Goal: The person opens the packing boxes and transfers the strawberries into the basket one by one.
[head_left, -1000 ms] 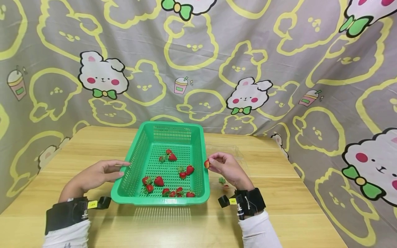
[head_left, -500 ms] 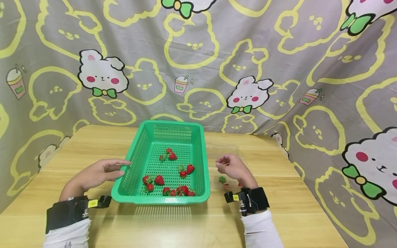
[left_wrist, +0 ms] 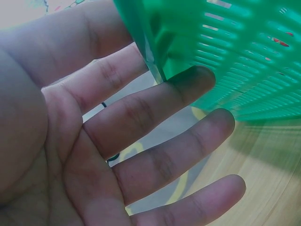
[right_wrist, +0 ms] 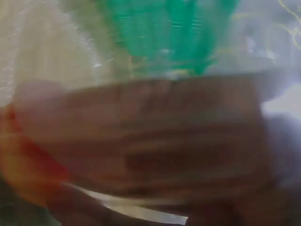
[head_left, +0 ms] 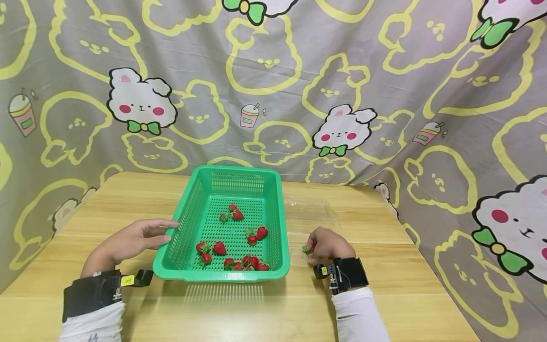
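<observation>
My left hand (head_left: 132,240) touches the left rim of a green plastic basket (head_left: 222,276). In the left wrist view its fingers (left_wrist: 155,160) are spread and nearly straight beside the slotted wall. My right hand (head_left: 326,244) is low over a clear plastic container (head_left: 309,209), right of the basket. In the right wrist view, blurred by motion, a strawberry (right_wrist: 35,169) sits pinched between fingertips and thumb. Green leaves (head_left: 305,249) show at the fingertips in the head view. Inside the basket lie several strawberries (head_left: 220,248), mostly along the near side.
The wooden table (head_left: 145,316) carries both the basket and the container. A patterned curtain (head_left: 273,104) hangs behind the table and along its sides. The basket's right wall (head_left: 284,228) stands between its inside and the container.
My right hand let a strawberry go into the basket near its front right corner, then moved right and down to the clear container and took hold of another. My left hand stayed at the rim.
</observation>
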The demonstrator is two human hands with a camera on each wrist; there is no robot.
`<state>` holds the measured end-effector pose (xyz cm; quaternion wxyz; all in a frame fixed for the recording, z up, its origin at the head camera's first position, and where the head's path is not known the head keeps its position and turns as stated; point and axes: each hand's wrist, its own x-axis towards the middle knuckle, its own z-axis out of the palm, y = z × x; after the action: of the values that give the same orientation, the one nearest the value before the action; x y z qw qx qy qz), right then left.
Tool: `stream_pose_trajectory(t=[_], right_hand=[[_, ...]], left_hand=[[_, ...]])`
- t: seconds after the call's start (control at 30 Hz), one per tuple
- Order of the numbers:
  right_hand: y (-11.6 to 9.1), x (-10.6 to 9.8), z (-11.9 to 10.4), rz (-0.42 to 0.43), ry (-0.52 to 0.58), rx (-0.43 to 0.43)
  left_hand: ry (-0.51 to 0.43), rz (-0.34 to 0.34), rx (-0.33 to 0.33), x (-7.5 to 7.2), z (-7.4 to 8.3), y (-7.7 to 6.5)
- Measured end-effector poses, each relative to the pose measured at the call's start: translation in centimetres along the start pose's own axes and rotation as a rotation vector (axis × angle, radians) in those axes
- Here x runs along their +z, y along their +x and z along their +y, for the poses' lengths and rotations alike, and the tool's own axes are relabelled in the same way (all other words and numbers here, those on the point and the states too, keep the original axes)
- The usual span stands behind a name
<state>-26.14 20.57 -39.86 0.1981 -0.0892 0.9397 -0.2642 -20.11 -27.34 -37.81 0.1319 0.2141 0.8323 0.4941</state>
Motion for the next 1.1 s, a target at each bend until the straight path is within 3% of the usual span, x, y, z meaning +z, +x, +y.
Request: stream_pose_trajectory(t=[0.13,0.23,0.6,1.1], right_hand=[[0.4,0.4,0.5,0.010,-0.012,-0.038],[0.7,0.3,1.0,0.049,0.057,-0.073],[1.4,-0.2,1.6,0.151,0.502,-0.125],[1.0,-0.8,0.4,0.087,0.819,-0.162]], left_hand=[[0.008,0.005,0.001,0.0,0.0,0.0],[0.011,0.010,-0.004,0.1,0.0,0.0],[0.003,-0.004,0.012,0.1,0.0,0.0],[0.001,-0.008,0.017,0.0,-0.1,0.1]])
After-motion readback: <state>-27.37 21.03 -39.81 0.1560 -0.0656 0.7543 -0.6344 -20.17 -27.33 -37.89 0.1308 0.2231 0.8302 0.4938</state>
